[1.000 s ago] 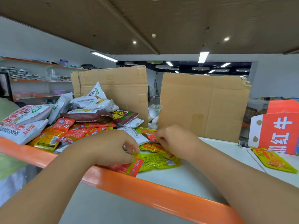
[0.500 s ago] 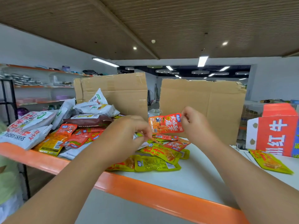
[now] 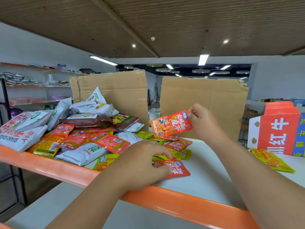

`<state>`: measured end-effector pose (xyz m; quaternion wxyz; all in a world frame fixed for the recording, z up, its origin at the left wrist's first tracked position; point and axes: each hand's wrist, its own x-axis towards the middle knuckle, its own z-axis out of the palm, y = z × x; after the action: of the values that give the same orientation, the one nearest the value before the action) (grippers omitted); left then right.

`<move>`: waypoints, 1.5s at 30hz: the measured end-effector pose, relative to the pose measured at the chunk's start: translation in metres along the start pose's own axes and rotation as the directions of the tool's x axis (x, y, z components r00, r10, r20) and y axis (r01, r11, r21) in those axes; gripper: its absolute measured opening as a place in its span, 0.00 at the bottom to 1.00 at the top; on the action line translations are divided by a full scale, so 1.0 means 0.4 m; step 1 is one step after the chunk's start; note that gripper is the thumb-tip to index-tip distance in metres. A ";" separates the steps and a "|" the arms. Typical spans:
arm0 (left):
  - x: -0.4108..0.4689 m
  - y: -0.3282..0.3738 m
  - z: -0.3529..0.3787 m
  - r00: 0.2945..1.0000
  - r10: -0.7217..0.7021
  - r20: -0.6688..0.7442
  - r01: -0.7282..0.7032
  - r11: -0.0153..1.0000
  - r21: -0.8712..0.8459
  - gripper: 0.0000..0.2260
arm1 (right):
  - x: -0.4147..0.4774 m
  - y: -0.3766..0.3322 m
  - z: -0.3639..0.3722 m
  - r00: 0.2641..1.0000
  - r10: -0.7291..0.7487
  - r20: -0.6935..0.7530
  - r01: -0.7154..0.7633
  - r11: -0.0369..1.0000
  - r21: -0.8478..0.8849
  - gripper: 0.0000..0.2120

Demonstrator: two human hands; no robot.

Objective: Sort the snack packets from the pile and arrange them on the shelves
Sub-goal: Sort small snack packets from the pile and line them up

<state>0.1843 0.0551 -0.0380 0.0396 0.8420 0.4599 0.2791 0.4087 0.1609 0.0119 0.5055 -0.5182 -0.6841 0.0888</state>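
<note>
Red packet (image 3: pixel 171 125), light and floppy we judge: our right hand (image 3: pixel 200 119) pinches its sealed edge above the pile (image 3: pixel 82 133); beside the pile our left hand (image 3: pixel 142 164) seemingly grips a second packet (image 3: pixel 179 169).

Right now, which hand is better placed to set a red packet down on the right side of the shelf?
Probably the right hand: it pinches the raised red packet, clear of the pile and on that side. The left hand grips a second red packet lying flat.
</note>
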 end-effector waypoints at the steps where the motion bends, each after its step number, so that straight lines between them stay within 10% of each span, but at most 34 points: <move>1: 0.002 0.009 0.004 0.998 0.000 0.064 -0.003 0.999 0.043 0.21 | 0.002 0.004 0.000 1.000 0.016 0.003 -0.016 1.000 0.008 0.12; 7: 0.017 0.013 0.005 0.997 -0.047 0.064 0.038 0.989 0.143 0.24 | 0.015 0.022 -0.022 0.996 0.085 0.039 -0.086 0.996 0.020 0.14; 13: 0.020 0.005 0.023 0.996 -0.083 -0.013 0.083 0.996 0.040 0.19 | 0.014 0.066 -0.051 0.948 0.276 0.156 -0.187 0.884 -0.429 0.10; 22: 0.039 -0.008 0.038 0.963 -0.126 -0.240 0.156 0.981 0.111 0.21 | -0.029 0.003 -0.017 0.829 0.363 0.425 0.007 0.754 -0.657 0.15; 31: 0.034 -0.014 0.051 0.942 -0.225 -0.249 0.282 0.933 0.222 0.21 | -0.052 -0.013 -0.022 0.758 0.215 0.616 0.088 0.902 -0.423 0.03; 36: 0.035 -0.016 0.052 0.948 -0.246 -0.200 0.291 0.926 0.242 0.24 | -0.072 -0.039 -0.030 0.739 0.388 0.551 0.100 0.745 -0.659 0.23; 45: 0.026 -0.015 0.051 0.948 -0.222 -0.229 0.270 0.942 0.202 0.23 | -0.074 -0.031 -0.028 0.758 0.373 0.535 0.070 0.770 -0.635 0.22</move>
<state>0.1945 0.0709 -0.0527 -0.0707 0.7435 0.5929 0.3010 0.4083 0.1273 0.0072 0.0358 -0.6502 -0.7556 0.0715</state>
